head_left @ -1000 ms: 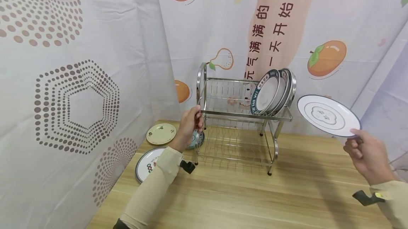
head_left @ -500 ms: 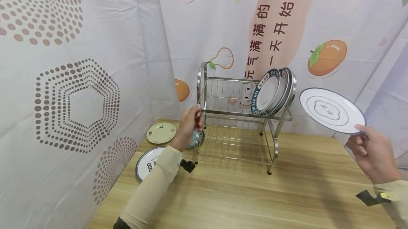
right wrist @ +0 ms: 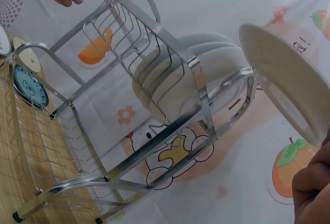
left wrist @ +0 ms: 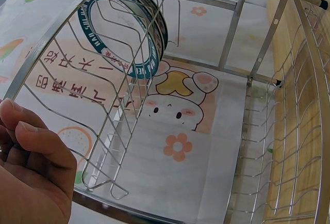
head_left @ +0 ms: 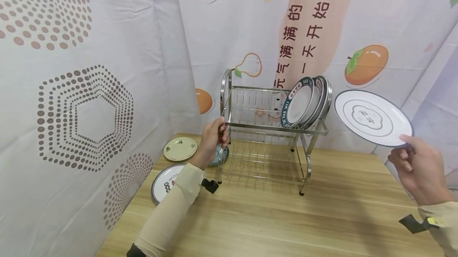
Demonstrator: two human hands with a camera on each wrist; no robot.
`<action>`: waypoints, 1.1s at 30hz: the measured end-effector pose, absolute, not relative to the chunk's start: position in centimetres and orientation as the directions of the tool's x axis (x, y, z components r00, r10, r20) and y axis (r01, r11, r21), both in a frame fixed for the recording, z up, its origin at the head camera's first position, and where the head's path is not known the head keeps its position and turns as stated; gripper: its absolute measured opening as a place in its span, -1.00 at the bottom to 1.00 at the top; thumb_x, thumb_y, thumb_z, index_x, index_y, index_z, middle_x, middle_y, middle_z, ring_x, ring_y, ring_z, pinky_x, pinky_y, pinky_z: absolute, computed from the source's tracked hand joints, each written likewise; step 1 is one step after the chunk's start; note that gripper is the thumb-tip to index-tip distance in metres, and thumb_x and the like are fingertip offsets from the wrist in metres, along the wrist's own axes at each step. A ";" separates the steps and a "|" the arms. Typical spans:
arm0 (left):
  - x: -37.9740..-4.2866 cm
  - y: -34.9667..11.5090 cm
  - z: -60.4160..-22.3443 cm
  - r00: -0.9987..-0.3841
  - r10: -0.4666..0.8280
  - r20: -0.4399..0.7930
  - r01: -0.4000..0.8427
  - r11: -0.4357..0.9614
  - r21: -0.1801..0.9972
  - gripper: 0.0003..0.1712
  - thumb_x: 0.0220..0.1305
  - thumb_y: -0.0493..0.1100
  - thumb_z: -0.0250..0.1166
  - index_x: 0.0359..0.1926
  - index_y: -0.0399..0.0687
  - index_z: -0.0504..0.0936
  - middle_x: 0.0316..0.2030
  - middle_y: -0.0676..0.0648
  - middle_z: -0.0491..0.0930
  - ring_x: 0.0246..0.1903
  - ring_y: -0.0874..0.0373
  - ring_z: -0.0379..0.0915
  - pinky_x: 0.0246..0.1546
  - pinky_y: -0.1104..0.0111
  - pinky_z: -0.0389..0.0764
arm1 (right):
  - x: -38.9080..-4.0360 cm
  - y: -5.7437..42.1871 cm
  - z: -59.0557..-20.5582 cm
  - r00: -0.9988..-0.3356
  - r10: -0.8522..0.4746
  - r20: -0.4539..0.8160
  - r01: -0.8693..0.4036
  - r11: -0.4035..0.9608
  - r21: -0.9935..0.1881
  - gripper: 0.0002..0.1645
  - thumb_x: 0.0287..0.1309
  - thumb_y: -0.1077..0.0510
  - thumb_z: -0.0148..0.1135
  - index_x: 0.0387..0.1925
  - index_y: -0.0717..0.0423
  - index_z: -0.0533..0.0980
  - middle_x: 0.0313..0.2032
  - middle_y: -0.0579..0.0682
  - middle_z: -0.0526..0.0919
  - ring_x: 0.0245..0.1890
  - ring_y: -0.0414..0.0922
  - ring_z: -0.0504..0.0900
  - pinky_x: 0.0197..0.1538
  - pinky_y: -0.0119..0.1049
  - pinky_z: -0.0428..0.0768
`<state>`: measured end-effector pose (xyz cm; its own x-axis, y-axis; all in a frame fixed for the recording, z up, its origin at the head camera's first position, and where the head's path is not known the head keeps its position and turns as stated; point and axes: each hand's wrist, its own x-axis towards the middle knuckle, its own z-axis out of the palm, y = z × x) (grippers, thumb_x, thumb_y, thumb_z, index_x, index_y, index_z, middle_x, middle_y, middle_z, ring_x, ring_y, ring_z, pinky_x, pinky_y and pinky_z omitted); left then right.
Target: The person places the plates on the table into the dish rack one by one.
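My right hand (head_left: 422,169) pinches the near edge of a white plate (head_left: 373,118) with a dark rim and a grey flower-shaped emblem. It is held in the air right of the two-tier metal dish rack (head_left: 264,127), face toward the head camera. In the right wrist view the plate's underside (right wrist: 281,79) shows close by the rack's end. My left hand (head_left: 213,140) grips the front left corner of the rack's upper tier, fingers curled at the rail. Several plates with green lettered rims (head_left: 299,104) stand on edge at the upper tier's right end.
On the wooden table (head_left: 250,225), left of the rack, lie a cream plate (head_left: 180,149) and a white plate with a dark rim (head_left: 166,181), partly behind my left forearm. A blue patterned plate (right wrist: 31,85) lies beside the rack's left end. Printed curtains (head_left: 229,22) hang behind.
My right hand has lifted the white plate a little higher and slightly right. The left hand keeps its hold on the rack, which stays in place.
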<state>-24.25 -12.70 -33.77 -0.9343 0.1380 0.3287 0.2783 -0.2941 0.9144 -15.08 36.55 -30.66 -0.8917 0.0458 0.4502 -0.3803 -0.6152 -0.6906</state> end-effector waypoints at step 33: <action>-24.3 -12.7 -33.8 -0.938 0.135 0.320 0.265 -0.315 0.911 -0.52 0.60 0.01 -0.01 -0.52 -0.08 0.27 -0.73 0.03 0.33 -0.75 0.18 0.24 -0.70 0.41 0.31 | -14.5 32.5 -27.7 -0.884 0.135 0.448 -0.434 -0.593 -0.678 -0.52 0.53 0.48 -0.24 -0.32 0.63 0.61 -0.76 0.10 0.44 -0.83 -0.13 0.04 -0.56 -0.32 -0.09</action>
<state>-24.33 -12.70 -33.78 -0.9379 0.1350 0.3197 0.2654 -0.3146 0.9114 -14.49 32.52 -27.71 -0.8840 0.1346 0.4477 -0.4338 -0.5932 -0.6782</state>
